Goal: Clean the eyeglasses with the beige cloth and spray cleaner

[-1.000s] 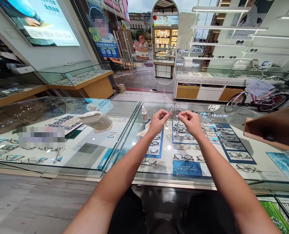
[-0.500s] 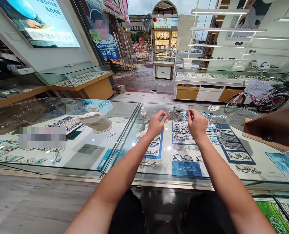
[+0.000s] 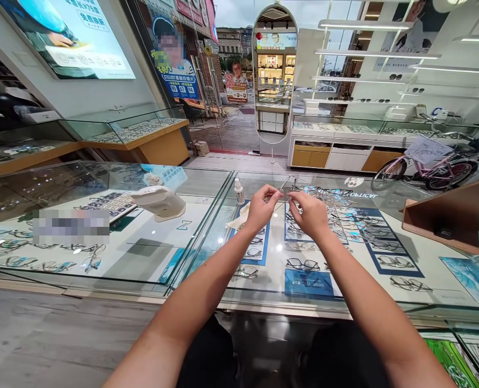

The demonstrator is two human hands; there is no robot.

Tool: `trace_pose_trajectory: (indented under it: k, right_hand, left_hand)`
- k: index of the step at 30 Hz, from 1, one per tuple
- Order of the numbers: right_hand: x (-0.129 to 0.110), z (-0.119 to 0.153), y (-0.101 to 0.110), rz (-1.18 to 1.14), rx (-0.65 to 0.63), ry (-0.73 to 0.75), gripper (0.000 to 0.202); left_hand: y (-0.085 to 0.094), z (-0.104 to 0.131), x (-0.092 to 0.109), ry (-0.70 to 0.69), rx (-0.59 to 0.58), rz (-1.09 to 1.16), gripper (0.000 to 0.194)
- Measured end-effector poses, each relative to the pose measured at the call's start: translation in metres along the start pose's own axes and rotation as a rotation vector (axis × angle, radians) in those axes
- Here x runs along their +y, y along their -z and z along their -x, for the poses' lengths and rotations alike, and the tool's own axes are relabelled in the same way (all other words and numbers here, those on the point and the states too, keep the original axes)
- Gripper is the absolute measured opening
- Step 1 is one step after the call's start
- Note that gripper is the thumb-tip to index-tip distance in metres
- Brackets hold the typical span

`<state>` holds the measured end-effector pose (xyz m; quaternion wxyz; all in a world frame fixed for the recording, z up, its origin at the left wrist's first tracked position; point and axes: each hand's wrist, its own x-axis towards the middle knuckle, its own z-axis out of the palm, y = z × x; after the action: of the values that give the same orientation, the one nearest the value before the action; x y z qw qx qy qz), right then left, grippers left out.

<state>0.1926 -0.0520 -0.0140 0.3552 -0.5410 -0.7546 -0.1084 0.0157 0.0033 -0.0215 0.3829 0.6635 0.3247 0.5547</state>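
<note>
Over the glass counter, my left hand (image 3: pixel 264 205) pinches a thin-framed pair of eyeglasses (image 3: pixel 285 183), of which only slim parts show past the fingertips. Close on its right, my right hand (image 3: pixel 310 213) has thumb and fingers closed at the same eyeglasses. The exact part it grips is too small to make out. Just left of my left hand a white spray bottle (image 3: pixel 238 191) stands upright on the glass. A pale cloth (image 3: pixel 238 217) lies crumpled on the counter beside my left wrist.
Below the glass top (image 3: pixel 219 242) lie rows of spectacle frames (image 3: pixel 303 263) on blue and white cards. A white device (image 3: pixel 158 202) stands on the left counter. A brown wooden panel (image 3: pixel 445 215) rises at right. Beyond are an oval mirror (image 3: pixel 275 75) and a pink bicycle (image 3: pixel 433 156).
My right hand has moved left, close to my left hand, with its fingers now at the eyeglasses nearer the left fingertips. My left hand has barely moved.
</note>
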Motion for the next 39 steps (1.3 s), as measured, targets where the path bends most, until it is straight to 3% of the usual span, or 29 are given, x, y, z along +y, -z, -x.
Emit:
trace_pose_trajectory:
  k: [17, 26, 34, 39]
  right_hand:
    - [0.002, -0.003, 0.009, 0.153, -0.105, -0.089, 0.009]
    - [-0.013, -0.001, -0.003, -0.321, 0.057, -0.115, 0.037]
    - [-0.013, -0.001, -0.011, -0.57, 0.142, -0.111, 0.024]
    - [-0.016, 0.0, -0.012, -0.675, 0.15, -0.22, 0.022]
  left_hand:
    - [0.011, -0.017, -0.006, 0.197, 0.297, 0.371, 0.041]
    - [-0.005, -0.005, -0.006, 0.049, 0.011, 0.276, 0.035]
    - [-0.005, -0.002, 0.004, 0.273, -0.128, 0.485, 0.033]
    - [-0.005, -0.003, 0.005, 0.293, -0.171, 0.463, 0.027]
